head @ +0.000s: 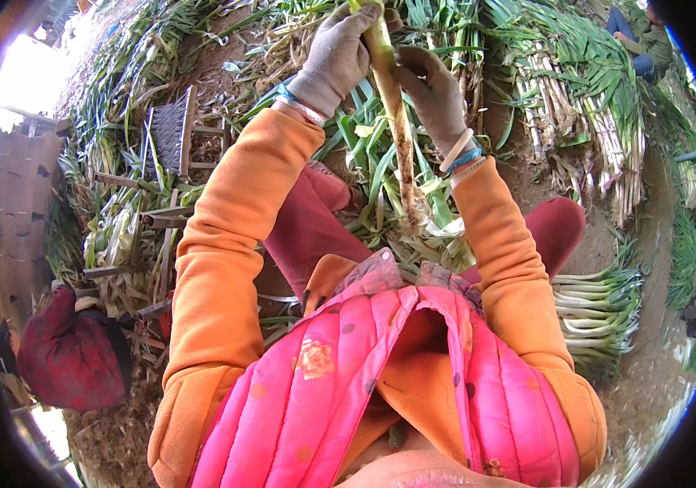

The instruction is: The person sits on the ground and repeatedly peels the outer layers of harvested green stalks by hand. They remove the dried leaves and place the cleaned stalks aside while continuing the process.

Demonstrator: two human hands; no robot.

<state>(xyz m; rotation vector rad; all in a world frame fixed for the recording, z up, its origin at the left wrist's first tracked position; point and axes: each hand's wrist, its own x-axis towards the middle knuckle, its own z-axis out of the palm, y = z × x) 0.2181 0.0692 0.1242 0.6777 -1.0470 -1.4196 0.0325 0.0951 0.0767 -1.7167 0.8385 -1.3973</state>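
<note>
Both my hands wear grey knit gloves. My left hand grips the upper part of a long leek stalk near the top edge of the view. The stalk slants down towards my lap, and its lower part is brown and dirty, with the root end low. Beside the stalk, on its right, my right hand has curled fingers touching it at mid-height; whether they grip it is unclear. Beneath the stalk lie loose green leek leaves and pale peeled leaves between my legs.
Piled unpeeled leeks lie at the upper right. A bundle of clean white leeks lies right of my knee. Wooden-framed chairs or stools stand at the left, near a red cloth bundle. Another person sits at the far upper right.
</note>
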